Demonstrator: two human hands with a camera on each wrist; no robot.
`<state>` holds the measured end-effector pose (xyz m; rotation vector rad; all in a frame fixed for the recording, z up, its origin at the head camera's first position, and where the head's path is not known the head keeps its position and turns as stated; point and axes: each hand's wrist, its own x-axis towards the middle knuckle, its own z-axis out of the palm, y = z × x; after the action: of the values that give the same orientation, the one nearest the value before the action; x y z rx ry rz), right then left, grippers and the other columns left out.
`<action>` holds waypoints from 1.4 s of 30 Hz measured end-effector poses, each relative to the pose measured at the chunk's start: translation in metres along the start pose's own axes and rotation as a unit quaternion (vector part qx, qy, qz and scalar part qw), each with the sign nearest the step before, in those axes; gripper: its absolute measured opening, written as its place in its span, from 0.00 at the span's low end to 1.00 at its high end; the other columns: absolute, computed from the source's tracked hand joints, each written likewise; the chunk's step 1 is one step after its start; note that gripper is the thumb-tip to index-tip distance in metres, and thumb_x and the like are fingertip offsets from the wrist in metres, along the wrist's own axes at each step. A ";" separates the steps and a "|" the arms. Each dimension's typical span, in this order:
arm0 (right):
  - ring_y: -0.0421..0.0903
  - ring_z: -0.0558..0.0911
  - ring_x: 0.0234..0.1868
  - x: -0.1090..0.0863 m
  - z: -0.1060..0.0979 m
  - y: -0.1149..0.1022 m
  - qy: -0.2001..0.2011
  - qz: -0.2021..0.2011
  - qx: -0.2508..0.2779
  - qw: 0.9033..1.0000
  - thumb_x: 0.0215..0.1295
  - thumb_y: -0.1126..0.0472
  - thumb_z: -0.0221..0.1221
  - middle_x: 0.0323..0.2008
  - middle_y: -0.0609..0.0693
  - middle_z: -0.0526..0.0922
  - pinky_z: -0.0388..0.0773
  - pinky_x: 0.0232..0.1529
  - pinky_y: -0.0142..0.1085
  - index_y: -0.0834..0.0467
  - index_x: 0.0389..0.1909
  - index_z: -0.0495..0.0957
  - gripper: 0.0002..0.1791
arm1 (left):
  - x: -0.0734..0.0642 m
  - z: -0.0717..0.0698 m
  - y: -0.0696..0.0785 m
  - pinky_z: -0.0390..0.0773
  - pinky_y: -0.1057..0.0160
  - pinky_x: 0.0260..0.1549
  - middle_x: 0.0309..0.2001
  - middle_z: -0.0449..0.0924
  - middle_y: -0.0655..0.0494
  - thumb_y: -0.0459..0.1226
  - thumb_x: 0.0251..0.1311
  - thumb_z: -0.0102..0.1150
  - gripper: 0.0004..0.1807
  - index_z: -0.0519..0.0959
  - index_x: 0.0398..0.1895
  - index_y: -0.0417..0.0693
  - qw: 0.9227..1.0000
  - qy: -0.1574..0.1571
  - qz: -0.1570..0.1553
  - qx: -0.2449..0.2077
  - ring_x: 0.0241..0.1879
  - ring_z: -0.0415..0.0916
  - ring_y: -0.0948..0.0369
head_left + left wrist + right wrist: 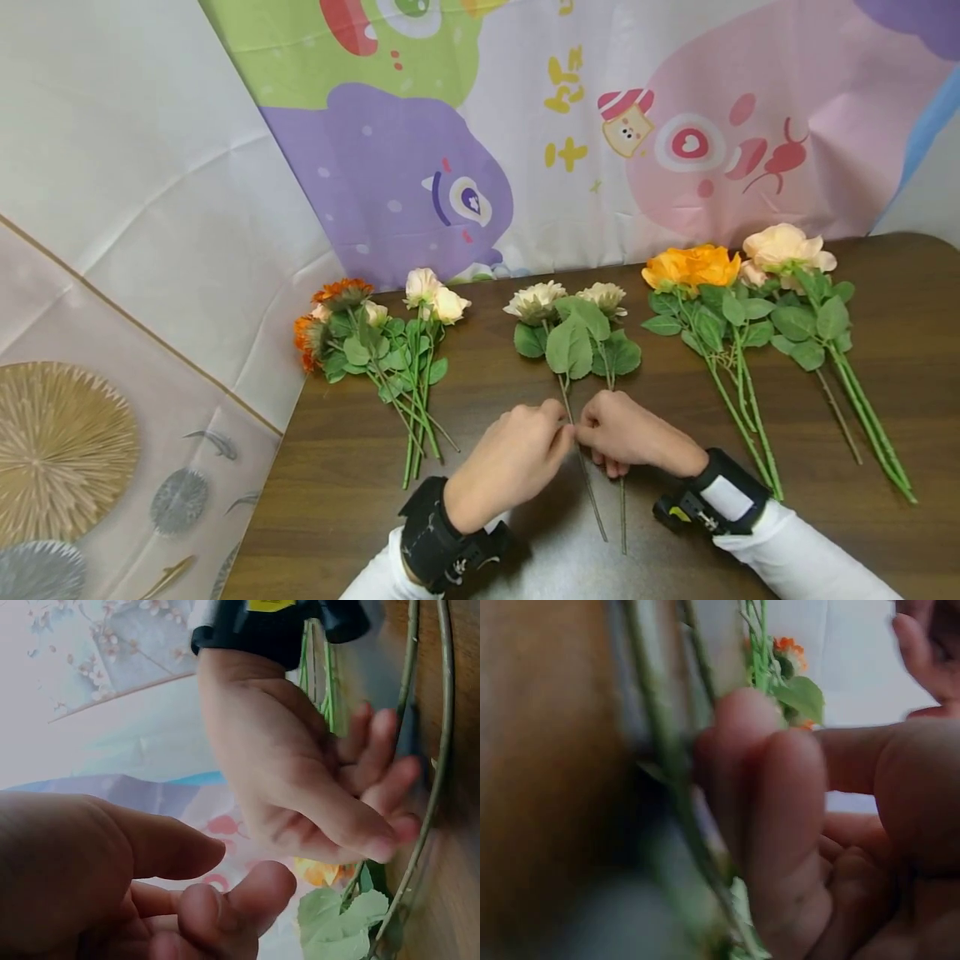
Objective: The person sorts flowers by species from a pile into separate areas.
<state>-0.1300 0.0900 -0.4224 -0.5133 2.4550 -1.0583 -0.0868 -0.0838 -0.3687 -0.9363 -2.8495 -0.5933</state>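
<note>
The left cream flower (535, 302) and the right cream flower (603, 298) are laid side by side on the brown table (337, 500), with their heads close to the back edge. The left stem (589, 483) and the right stem (622, 517) are pointed at the near side, and wood is seen past their ends. The left hand (517, 457) is held by the left stem; its fingers are softly bent, with a gap between thumb and finger. The right hand (630, 427) is held by the right stem, its fingers loosely curled. Whether a stem is touched cannot be told. Little room is left between the 2 hands. Wider wood is seen on the left, up to the pale flowers (447, 306); the orange flowers (341, 292) are set right by the left edge. On the right, wood is seen before the golden flower (693, 268) and the peach flower (783, 248). The picture cloth (397, 175) is hung just behind the back edge.
</note>
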 end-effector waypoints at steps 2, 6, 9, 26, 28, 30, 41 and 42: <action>0.44 0.75 0.08 -0.004 -0.006 -0.003 0.003 -0.006 -0.021 1.000 0.63 0.61 0.52 0.11 0.52 0.77 0.74 0.09 0.36 0.59 0.15 0.75 0.16 | 0.000 -0.001 -0.001 0.66 0.69 0.09 0.14 0.65 0.60 0.37 0.62 0.49 0.09 0.69 0.24 0.47 1.000 -0.006 -0.006 0.010 0.12 0.64 0.67; 0.43 0.74 0.08 -0.013 -0.023 -0.008 0.029 -0.016 -0.069 0.997 0.63 0.61 0.54 0.11 0.50 0.75 0.72 0.11 0.36 0.58 0.17 0.75 0.14 | -0.001 -0.005 -0.006 0.70 0.65 0.10 0.14 0.67 0.58 0.39 0.62 0.50 0.11 0.69 0.23 0.47 0.999 -0.016 -0.029 0.023 0.14 0.67 0.65; 0.42 0.74 0.09 -0.021 -0.034 -0.011 0.048 -0.028 -0.094 0.994 0.63 0.60 0.54 0.11 0.47 0.74 0.71 0.13 0.36 0.56 0.18 0.75 0.14 | -0.002 -0.011 -0.017 0.74 0.61 0.12 0.15 0.71 0.54 0.40 0.62 0.51 0.11 0.70 0.24 0.44 0.997 -0.017 -0.063 0.043 0.15 0.71 0.61; 0.39 0.72 0.09 -0.043 -0.047 -0.035 0.088 -0.051 -0.118 0.988 0.64 0.56 0.53 0.08 0.43 0.69 0.65 0.16 0.35 0.50 0.17 0.72 0.15 | -0.009 -0.024 -0.144 0.76 0.53 0.12 0.19 0.77 0.39 0.24 0.58 0.47 0.12 0.77 0.20 0.35 0.933 -0.053 -0.333 0.129 0.15 0.73 0.50; 0.39 0.72 0.09 -0.044 -0.047 -0.034 0.091 -0.052 -0.118 0.987 0.64 0.57 0.53 0.08 0.43 0.69 0.66 0.16 0.35 0.50 0.16 0.72 0.15 | -0.008 -0.023 -0.145 0.74 0.55 0.11 0.18 0.76 0.40 0.24 0.57 0.47 0.13 0.77 0.18 0.36 0.934 -0.054 -0.334 0.117 0.14 0.73 0.50; 0.39 0.72 0.09 -0.043 -0.047 -0.034 0.091 -0.053 -0.120 0.987 0.64 0.56 0.53 0.08 0.43 0.69 0.66 0.16 0.35 0.51 0.16 0.72 0.15 | -0.007 -0.022 -0.146 0.71 0.56 0.10 0.17 0.76 0.41 0.24 0.58 0.47 0.14 0.75 0.16 0.38 0.933 -0.053 -0.337 0.111 0.14 0.72 0.51; 0.38 0.72 0.10 -0.043 -0.045 -0.033 0.085 -0.057 -0.119 0.988 0.64 0.57 0.53 0.09 0.42 0.70 0.68 0.16 0.35 0.49 0.21 0.74 0.11 | -0.006 -0.015 -0.151 0.78 0.48 0.13 0.21 0.79 0.35 0.25 0.59 0.46 0.14 0.78 0.20 0.34 0.933 -0.035 -0.340 0.115 0.15 0.74 0.47; 0.38 0.72 0.10 -0.043 -0.045 -0.033 0.084 -0.057 -0.118 0.988 0.64 0.56 0.53 0.09 0.42 0.70 0.69 0.16 0.35 0.49 0.21 0.74 0.11 | -0.006 -0.014 -0.151 0.78 0.48 0.13 0.21 0.79 0.35 0.25 0.59 0.46 0.14 0.78 0.20 0.34 0.933 -0.035 -0.340 0.114 0.15 0.74 0.47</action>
<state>-0.1113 0.1165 -0.3597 -0.6709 2.7491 -0.8902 -0.1710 -0.2045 -0.4077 0.0944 -3.1802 -0.2502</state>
